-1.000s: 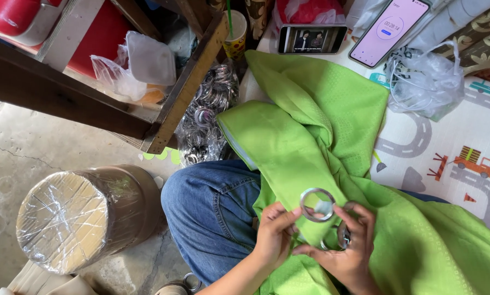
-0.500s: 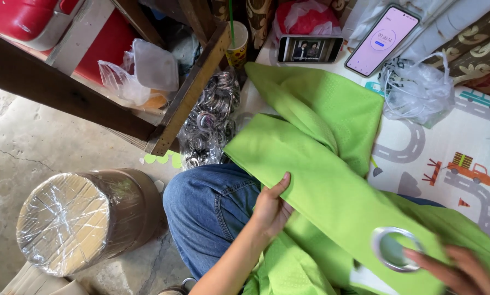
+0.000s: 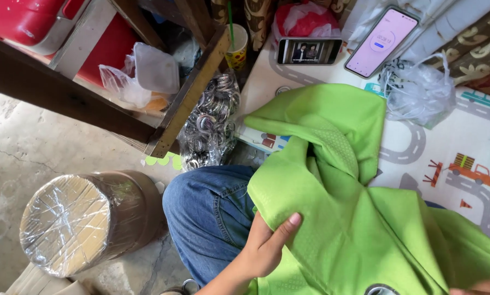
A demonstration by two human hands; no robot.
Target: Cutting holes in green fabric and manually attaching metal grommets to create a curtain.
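Left hand [image 3: 266, 246] clamped on one green cloth [image 3: 354, 218]; right hand [image 3: 488, 287] barely visible, grip unclear; two phones [image 3: 309, 51].

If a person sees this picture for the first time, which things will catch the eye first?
First, the bright green cloth spread over the lap and the road-pattern play mat, with the left hand gripping its edge. Next, the foil-wrapped roll standing on the concrete floor at lower left. At the top, two phones with lit screens lie on the mat.

Cloth [image 3: 359, 218] lies over knee [image 3: 212, 213], on mat [image 3: 463, 142].
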